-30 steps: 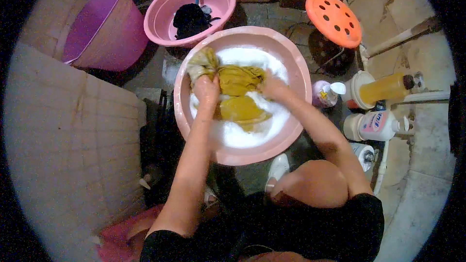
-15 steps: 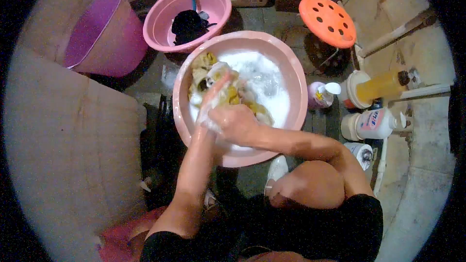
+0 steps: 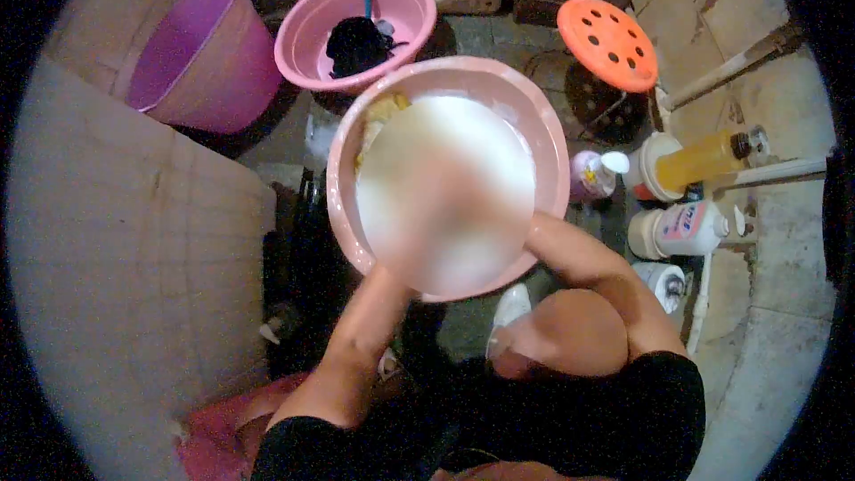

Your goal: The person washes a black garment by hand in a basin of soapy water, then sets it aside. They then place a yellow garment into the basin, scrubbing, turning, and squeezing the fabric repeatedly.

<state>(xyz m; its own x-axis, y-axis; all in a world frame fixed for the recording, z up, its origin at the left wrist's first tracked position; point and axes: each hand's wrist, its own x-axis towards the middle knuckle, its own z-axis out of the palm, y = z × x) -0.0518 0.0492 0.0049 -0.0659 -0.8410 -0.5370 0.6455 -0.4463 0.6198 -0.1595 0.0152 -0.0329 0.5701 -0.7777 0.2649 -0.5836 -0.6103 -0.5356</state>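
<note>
Both forearms reach into a large pink basin (image 3: 338, 205) of white suds. My left hand (image 3: 429, 214) and my right hand (image 3: 481, 200) come close together over its middle, but a heavy blur there hides the fingers. Whether they hold anything cannot be made out. Yellowish patterned cloth (image 3: 383, 111) shows against the basin's upper left inner wall, and the rest of it is lost in the blur.
A pink tub (image 3: 289, 49) with black cloth (image 3: 356, 46) stands beyond the basin, beside a purple bucket (image 3: 254, 80). On the right are an orange stool (image 3: 607, 43), a pump bottle (image 3: 588, 174), a yellow-liquid bottle (image 3: 699, 165) and a white bottle (image 3: 695, 227).
Half a second ago my right hand was wrapped round my left wrist above the cloth. Now the right forearm has drawn rightward, and the hands and basin's middle are blurred.
</note>
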